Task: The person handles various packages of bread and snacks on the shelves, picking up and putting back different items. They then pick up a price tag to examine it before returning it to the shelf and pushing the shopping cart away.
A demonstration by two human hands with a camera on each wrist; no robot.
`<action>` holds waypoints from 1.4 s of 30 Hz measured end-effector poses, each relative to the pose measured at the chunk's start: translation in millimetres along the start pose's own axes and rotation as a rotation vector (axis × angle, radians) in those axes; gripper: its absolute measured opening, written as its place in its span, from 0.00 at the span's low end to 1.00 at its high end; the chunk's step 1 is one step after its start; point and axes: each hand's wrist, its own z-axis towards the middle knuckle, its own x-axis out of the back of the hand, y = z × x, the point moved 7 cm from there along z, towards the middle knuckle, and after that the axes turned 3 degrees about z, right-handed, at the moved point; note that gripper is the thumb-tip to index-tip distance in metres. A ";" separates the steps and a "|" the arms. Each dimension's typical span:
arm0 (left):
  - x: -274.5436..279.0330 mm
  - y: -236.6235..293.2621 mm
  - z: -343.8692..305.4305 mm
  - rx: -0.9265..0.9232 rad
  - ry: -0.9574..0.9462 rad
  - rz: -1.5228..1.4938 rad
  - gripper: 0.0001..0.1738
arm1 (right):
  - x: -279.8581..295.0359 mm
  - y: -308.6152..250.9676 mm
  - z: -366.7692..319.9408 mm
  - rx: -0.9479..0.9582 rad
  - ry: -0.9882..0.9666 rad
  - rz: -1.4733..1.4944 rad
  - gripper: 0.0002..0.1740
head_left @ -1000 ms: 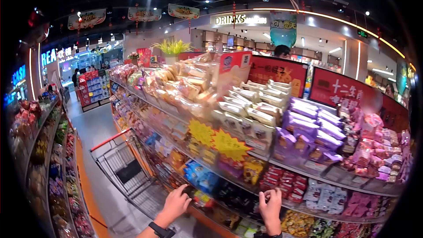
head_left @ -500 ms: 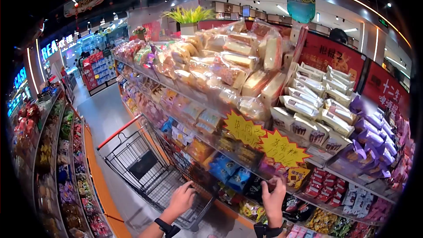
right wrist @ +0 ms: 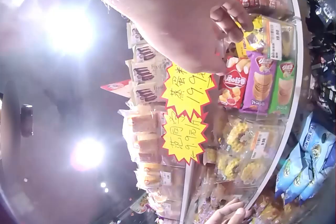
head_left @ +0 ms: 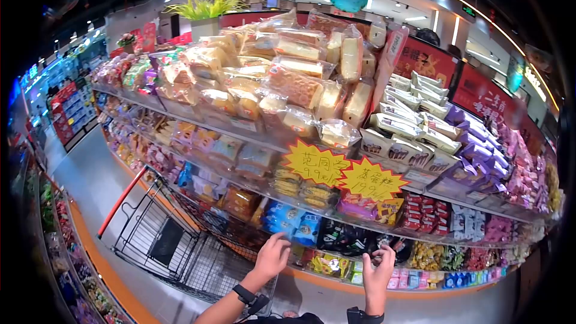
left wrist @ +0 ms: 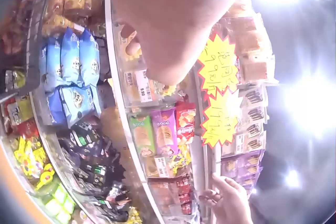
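Observation:
In the head view, my left hand is held out low in front of the shelf, empty, its fingers loosely bent. My right hand is raised beside it, also empty, thumb and fingers slightly curled and apart. Blue snack bags sit on the shelf just beyond the left hand. Beyond the right hand are black packages on the same level. Two yellow starburst price signs hang from the shelf edge above. The right wrist view shows purple and green snack packs behind the right hand.
A wire shopping cart with a red handle stands left of my hands, against the shelf. Wrapped bread is piled on top, with white packs and purple packs to its right. Another shelf lines the aisle's left side.
The head view has shifted, bringing the bread pile and price signs larger into view. Both hands stay empty in front of me; the left appears slightly farther right and higher.

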 end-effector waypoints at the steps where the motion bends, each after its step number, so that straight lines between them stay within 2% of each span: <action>1: -0.3 -3.0 0.3 0.017 -0.003 -0.021 0.10 | 1.2 -4.6 -4.9 -0.016 0.026 -0.010 0.11; 3: -5.7 -6.5 0.2 0.047 -0.010 -0.064 0.10 | 3.1 -4.9 -16.3 -0.069 0.083 0.036 0.09; 4: -5.2 -7.9 -0.4 0.070 -0.005 -0.103 0.09 | 4.8 -11.0 -21.4 0.018 0.127 -0.023 0.07; 5: -6.5 -10.1 -2.1 0.085 0.017 -0.115 0.09 | 5.4 -10.5 -27.0 0.003 0.145 -0.022 0.07; 8: -10.5 -6.0 -6.0 0.078 -0.026 -0.130 0.10 | 10.8 -4.4 -44.1 -0.142 0.156 -0.008 0.07; 10: -5.7 4.7 -5.1 0.098 -0.081 -0.162 0.10 | 12.3 2.8 -54.2 -0.174 0.167 -0.008 0.07; 13: -7.0 9.2 -3.9 0.012 -0.033 -0.104 0.10 | 17.4 11.2 -59.3 -0.199 0.167 -0.006 0.07; 16: -11.0 15.3 4.1 0.047 -0.026 -0.133 0.12 | 23.8 19.9 -54.3 -0.187 0.136 -0.034 0.08; 18: -20.3 20.6 19.5 0.004 -0.006 -0.117 0.20 | 32.9 24.0 -44.4 -0.150 0.129 -0.024 0.08; 23: 1.0 106.4 105.6 -0.349 0.255 0.150 0.33 | 69.0 43.4 -10.9 -0.089 0.145 0.005 0.07; 25: -1.2 126.4 131.7 -0.259 0.159 0.117 0.35 | 88.4 32.8 8.5 -0.001 0.125 -0.034 0.08; 27: -4.7 143.9 143.7 -0.311 0.223 0.138 0.36 | 102.4 31.1 31.1 -0.019 0.080 -0.033 0.15; 31: -27.8 157.3 149.6 -0.289 0.172 0.282 0.36 | 109.2 -22.1 81.2 0.387 0.054 -0.203 0.22; 33: -33.0 174.2 152.5 -0.355 0.136 0.288 0.39 | 102.1 -38.9 107.8 0.412 -0.013 -0.169 0.26; 35: -33.3 200.5 152.1 -0.431 0.087 0.276 0.41 | 93.8 -54.0 131.9 0.527 -0.026 -0.208 0.27; 36: -36.2 208.1 151.1 -0.480 0.093 0.335 0.42 | 91.3 -53.8 139.4 0.476 -0.056 -0.256 0.27; 38: -36.2 218.8 149.4 -0.416 0.079 0.390 0.41 | 87.2 -58.0 158.8 0.399 -0.090 -0.347 0.27; 41: -32.0 224.5 147.4 -0.357 0.096 0.428 0.40 | 80.2 -54.8 162.7 0.467 -0.035 -0.403 0.23; 42: -33.8 224.7 144.4 -0.340 0.086 0.443 0.39 | 76.7 -50.6 162.4 0.421 -0.077 -0.453 0.20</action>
